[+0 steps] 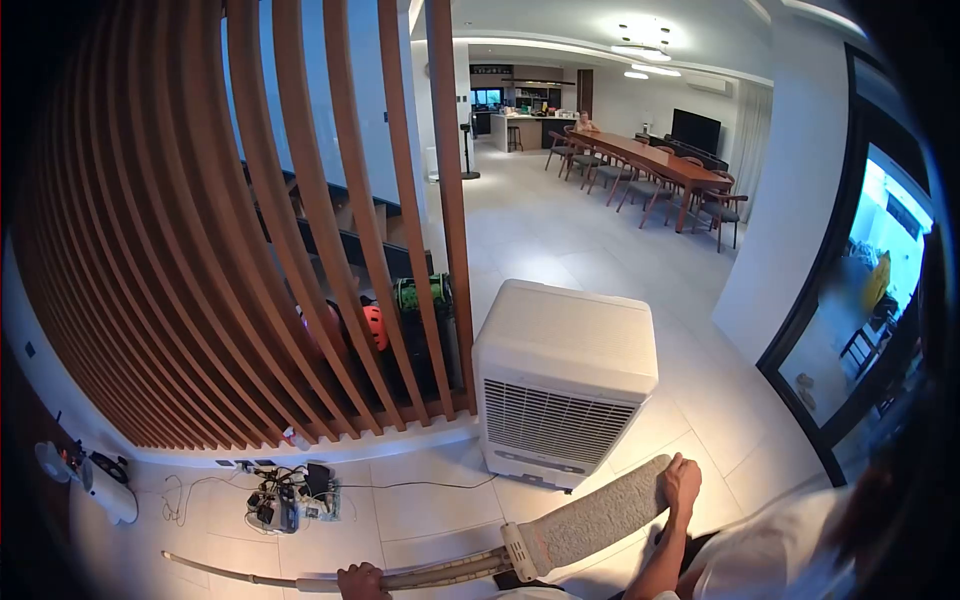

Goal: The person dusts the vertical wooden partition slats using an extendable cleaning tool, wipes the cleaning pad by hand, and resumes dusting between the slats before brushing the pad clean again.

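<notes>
A flat mop lies across the lower part of the view, its long pole (230, 574) pointing left and its grey fuzzy pad (590, 515) at the right. My left hand (362, 582) is wrapped round the pole near the bottom edge. At the far end of the pad, my right hand (681, 482) grips the pad's edge, fingers closed. A white head joint (519, 552) links pole and pad. Just beyond the pad stands a large white air cooler (565, 375) with a dark slatted grille.
Cables and devices (285, 500) lie on the tiled floor beside a wooden slat partition (250, 250). A white appliance (105, 490) stands far left. Further back, a person (585, 123) is at a long dining table (650, 158) with chairs. A dark-framed glass door (850, 310) is at right.
</notes>
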`<action>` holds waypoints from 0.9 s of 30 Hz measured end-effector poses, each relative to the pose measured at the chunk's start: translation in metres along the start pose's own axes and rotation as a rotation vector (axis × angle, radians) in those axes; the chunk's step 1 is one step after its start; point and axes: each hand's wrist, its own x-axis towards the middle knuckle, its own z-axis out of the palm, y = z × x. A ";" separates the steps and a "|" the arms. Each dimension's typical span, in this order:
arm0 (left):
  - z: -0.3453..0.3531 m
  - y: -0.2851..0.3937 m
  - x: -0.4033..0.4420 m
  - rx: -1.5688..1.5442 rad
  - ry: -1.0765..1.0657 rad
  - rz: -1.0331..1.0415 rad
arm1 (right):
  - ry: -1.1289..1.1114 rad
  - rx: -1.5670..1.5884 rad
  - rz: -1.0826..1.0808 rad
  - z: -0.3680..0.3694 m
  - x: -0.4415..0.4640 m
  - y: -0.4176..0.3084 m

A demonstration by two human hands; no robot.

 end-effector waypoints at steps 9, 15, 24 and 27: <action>0.025 0.080 0.056 -0.059 0.049 0.100 | 0.198 -0.291 -0.019 -0.007 0.053 0.012; 0.029 0.109 0.083 -0.023 0.005 0.141 | 0.090 -0.253 -0.145 0.010 0.008 0.006; 0.026 0.136 0.102 -0.084 0.106 0.189 | -0.060 -0.144 -0.205 0.033 -0.062 -0.030; 0.022 0.138 0.101 -0.057 0.077 0.161 | 0.005 -0.168 -0.104 0.025 -0.032 -0.023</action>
